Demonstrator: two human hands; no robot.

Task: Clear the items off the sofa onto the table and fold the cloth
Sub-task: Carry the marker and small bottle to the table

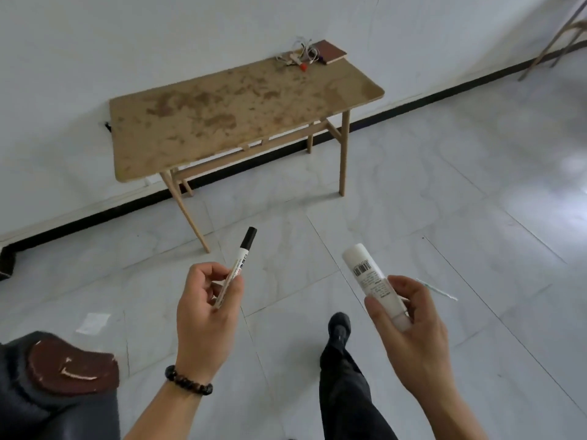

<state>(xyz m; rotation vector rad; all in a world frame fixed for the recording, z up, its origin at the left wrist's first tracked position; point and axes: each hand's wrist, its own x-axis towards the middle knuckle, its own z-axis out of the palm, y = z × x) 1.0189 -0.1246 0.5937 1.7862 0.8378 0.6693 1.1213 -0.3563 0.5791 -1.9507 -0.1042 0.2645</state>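
Note:
My left hand (203, 309) holds a white marker with a black cap (239, 260), cap pointing up toward the table. My right hand (413, 325) grips a white tube with a barcode label (371, 277), and a thin white stick (438, 289) pokes out to the right of that hand. Both hands hover over the floor in front of a stained wooden table (222, 115). On the table's far right corner lie a tangled white cable (300, 55), a small red-tipped item (304, 67) and a brown notebook (330, 51). The dark grey sofa arm (47, 404) shows at the bottom left.
A worn brown patch (73, 366) sits on the sofa arm. My dark trouser leg and black shoe (340, 328) stand on the pale tiled floor between my hands. A scrap of paper (93, 322) lies on the floor. Wooden legs (559, 36) lean at the top right.

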